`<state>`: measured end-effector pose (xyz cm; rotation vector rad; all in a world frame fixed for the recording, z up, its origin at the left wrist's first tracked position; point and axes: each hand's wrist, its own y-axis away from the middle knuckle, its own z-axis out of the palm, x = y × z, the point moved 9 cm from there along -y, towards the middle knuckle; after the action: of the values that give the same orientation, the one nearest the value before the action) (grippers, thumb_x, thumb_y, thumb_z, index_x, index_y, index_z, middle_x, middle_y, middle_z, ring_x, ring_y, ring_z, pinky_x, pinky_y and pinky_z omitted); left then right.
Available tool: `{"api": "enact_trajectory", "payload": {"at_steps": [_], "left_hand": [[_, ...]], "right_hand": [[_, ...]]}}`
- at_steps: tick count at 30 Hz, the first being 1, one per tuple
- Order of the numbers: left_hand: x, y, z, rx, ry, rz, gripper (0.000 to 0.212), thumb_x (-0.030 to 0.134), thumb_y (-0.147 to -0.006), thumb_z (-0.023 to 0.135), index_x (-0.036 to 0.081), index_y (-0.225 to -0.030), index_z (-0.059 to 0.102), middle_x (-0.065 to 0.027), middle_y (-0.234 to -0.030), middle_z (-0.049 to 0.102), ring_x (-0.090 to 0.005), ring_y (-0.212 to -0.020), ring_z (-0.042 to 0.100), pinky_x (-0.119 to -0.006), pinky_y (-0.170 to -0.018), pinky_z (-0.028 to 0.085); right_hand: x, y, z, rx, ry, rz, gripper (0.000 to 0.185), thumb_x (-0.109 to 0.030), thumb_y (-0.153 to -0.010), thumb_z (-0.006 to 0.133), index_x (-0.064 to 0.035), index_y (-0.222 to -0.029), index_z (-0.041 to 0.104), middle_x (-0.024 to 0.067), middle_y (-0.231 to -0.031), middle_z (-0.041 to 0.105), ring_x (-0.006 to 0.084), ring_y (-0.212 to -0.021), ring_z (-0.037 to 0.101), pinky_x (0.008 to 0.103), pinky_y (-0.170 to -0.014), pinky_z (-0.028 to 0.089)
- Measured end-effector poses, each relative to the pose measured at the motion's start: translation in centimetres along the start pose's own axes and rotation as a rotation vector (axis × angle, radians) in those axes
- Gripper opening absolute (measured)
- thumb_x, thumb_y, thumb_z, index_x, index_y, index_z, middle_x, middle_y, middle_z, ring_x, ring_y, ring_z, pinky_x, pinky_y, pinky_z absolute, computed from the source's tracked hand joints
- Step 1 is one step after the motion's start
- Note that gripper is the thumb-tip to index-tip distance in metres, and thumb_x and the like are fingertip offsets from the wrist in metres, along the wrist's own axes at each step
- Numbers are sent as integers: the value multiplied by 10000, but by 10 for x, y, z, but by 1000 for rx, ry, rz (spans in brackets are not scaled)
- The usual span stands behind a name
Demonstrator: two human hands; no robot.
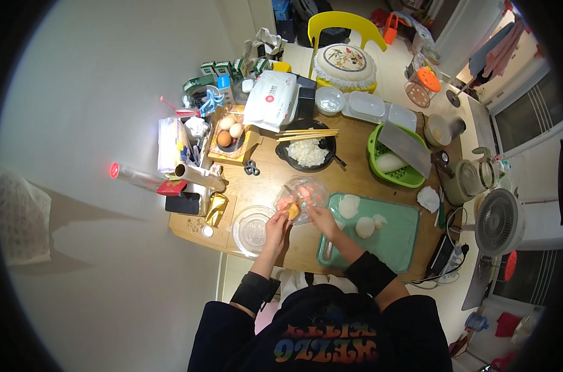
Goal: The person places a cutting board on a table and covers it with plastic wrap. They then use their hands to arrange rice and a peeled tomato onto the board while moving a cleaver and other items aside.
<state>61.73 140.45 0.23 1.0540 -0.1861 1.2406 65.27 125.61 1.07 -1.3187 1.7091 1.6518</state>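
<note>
Between the fingertips of my left hand (277,228) is a yellow-orange food piece (292,212), held over the near side of a clear plastic-lined bowl (324,190). Pink food pieces (305,192) lie in that bowl. My right hand (323,221) is closed around a slim utensil (289,189) with a bluish part near the fingers. Its dark tip reaches into the bowl, and its exact kind is unclear. Left of the bowl sits a clear plastic lid (253,230). A green cutting board (393,246) to the right carries white rounded pieces (365,227).
Beyond the bowl stands a black pan (281,151) of chopped white food, chopsticks (304,135) across it. A cleaver (404,146) rests over a green basket (377,174) with a white radish (390,162). Eggs (230,130) sit in a box. A fan (499,222) stands at right.
</note>
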Motion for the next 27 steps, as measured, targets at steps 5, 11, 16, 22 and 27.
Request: {"api": "enact_trajectory", "payload": {"at_steps": [5,11,16,22,27], "left_hand": [[-5,-5,-5,-25,80,-32,236,80,-860,510,-61,-1049,530,-108,-999,580,-161,-901,569,-254,-795,479],[-9,-9,-1,-46,40,-58,222,85,-861,511,-64,-1023,543,-110,-973,589,-157,-872,577,-240,-766,484],[-13,-11,-7,4,-3,-69,215,86,-849,518,-56,-1006,554,-104,-939,601,-150,-835,586,-225,-730,486],[-17,-14,-9,90,-27,-8,184,100,-840,525,-35,-953,579,-78,-892,607,-139,-800,587,-219,-713,475],[-14,-14,-15,188,-128,57,169,83,-821,569,-42,-930,604,-57,-818,614,-88,-678,561,-182,-615,442]], "right_hand": [[-41,35,-10,160,279,-268,389,-363,-829,543,-22,-1007,602,149,-941,620,278,-877,593,306,-744,451],[-53,46,-14,191,381,-354,365,-366,-800,577,-59,-995,618,135,-971,612,288,-895,580,314,-754,456],[-51,44,-14,205,407,-365,359,-364,-797,580,-64,-989,622,131,-955,615,294,-875,582,319,-741,459],[-46,41,-9,254,367,-322,368,-365,-800,572,-61,-1003,616,149,-942,614,305,-875,580,332,-741,457],[-37,37,-5,243,354,-203,405,-405,-804,546,-72,-1026,610,161,-963,607,316,-883,577,348,-749,451]]}}
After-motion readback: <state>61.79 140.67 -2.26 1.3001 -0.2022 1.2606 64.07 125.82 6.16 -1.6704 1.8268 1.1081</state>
